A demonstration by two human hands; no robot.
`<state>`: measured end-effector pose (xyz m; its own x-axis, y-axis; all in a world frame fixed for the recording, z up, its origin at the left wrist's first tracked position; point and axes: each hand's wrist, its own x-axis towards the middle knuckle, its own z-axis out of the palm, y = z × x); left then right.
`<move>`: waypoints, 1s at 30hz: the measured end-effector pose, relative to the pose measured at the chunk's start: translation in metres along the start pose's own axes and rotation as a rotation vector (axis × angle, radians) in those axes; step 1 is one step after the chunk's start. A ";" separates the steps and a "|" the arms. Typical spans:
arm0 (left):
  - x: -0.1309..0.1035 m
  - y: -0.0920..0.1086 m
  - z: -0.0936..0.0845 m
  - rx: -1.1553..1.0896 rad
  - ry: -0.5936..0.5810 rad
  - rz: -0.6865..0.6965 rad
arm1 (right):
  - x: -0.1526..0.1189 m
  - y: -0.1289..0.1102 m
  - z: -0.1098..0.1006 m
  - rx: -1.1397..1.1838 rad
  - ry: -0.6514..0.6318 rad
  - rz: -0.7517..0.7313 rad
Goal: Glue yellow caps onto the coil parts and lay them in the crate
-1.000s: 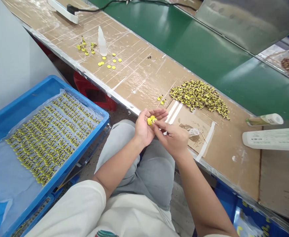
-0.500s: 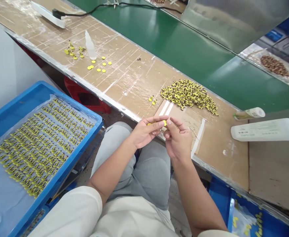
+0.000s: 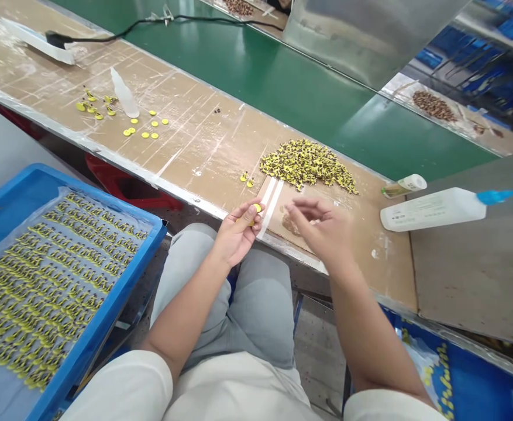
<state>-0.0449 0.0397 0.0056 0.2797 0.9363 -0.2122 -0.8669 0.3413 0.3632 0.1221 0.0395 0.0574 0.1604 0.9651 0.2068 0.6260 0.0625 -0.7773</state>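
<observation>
My left hand (image 3: 240,231) pinches small round yellow discs near the bench edge. One yellow disc (image 3: 257,207) shows at the fingertips, and more yellow shows beneath the thumb. My right hand (image 3: 322,228) is over a cardboard sheet (image 3: 278,213) with white tape strips, its fingers apart and nothing visible in them. Below its fingers is a patch of small brownish or clear bits that I cannot make out. Beyond both hands lies a heap of small yellow-and-dark pieces (image 3: 306,164). Two assembled yellow pieces (image 3: 246,179) rest left of it.
A white squeeze bottle (image 3: 124,93) stands among loose yellow discs (image 3: 145,135). To the right lie a large bottle with a blue nozzle (image 3: 431,210) and a small cylindrical container (image 3: 403,186). A blue tray (image 3: 151,234) holds rows of yellow pieces. A green belt (image 3: 221,64) runs behind.
My right hand has parted from the left hand and moved right, its fingers spreading. My left hand keeps the yellow discs. The whole view has shifted somewhat to the right.
</observation>
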 end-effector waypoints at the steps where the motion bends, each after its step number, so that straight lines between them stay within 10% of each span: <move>1: 0.001 0.001 -0.001 -0.005 0.014 0.003 | 0.012 0.012 -0.007 -0.099 0.044 -0.020; 10: 0.005 -0.001 -0.003 0.027 0.095 0.004 | 0.082 0.094 -0.009 -0.462 -0.041 -0.044; 22: 0.007 -0.001 -0.003 0.054 0.105 -0.005 | 0.097 0.108 -0.012 -0.711 -0.174 -0.313; 30: 0.007 -0.002 -0.001 0.053 0.114 -0.001 | 0.101 0.103 -0.044 -0.691 -0.268 -0.216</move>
<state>-0.0418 0.0454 0.0030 0.2298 0.9215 -0.3131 -0.8426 0.3494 0.4098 0.2365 0.1325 0.0246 -0.1543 0.9837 0.0923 0.9708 0.1683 -0.1707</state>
